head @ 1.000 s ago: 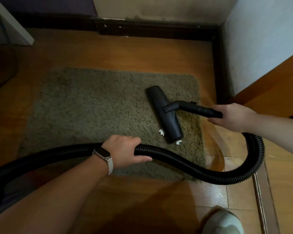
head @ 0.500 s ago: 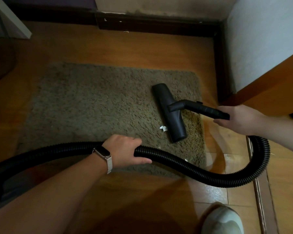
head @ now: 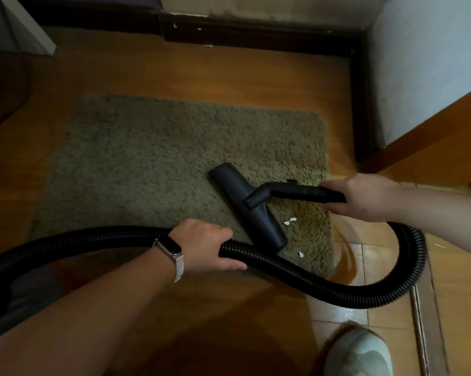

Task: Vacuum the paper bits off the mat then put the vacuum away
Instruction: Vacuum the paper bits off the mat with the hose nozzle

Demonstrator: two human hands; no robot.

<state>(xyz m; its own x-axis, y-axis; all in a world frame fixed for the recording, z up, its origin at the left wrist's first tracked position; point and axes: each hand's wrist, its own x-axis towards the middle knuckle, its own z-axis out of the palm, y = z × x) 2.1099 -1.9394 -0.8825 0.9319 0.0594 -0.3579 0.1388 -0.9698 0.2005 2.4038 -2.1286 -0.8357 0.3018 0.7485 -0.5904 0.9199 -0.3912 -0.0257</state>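
Now the right grip clasps the wand, the left grip the hose.

Shaggy cloth mat, ribbed plastic hose, glossy wood floor.

Left hand: forearm extended from lower left, band worn at wrist, hose gripped from above. Right hand: forearm extended from right edge, tube gripped in curled fingers.

Nozzle lies on mat (paper bits beside).
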